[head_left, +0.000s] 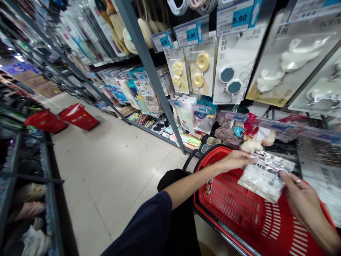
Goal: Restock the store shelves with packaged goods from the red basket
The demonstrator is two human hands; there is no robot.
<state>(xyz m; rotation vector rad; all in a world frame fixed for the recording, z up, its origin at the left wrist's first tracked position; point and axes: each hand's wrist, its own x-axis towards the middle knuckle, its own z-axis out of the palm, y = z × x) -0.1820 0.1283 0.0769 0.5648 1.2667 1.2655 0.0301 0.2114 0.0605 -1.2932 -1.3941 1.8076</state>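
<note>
A clear plastic packet point(266, 174) with dark printed characters and white contents is held over the red shopping basket point(229, 199). My left hand point(238, 160) pinches its upper left corner. At the packet's right edge, my right hand point(301, 192) grips it with the thumb on top; a ring shows on one finger. Below the packet, the slotted floor of the basket is visible. The basket's black handle point(190, 160) lies toward the shelf side.
Carded wall hooks point(231, 78) hang on the shelf ahead, under blue price tags point(239, 17). A grey shelf post point(160, 81) rises beside the basket. Two red baskets point(80, 115) stand farther down the tiled aisle point(114, 170). Another rack point(50, 192) borders the left.
</note>
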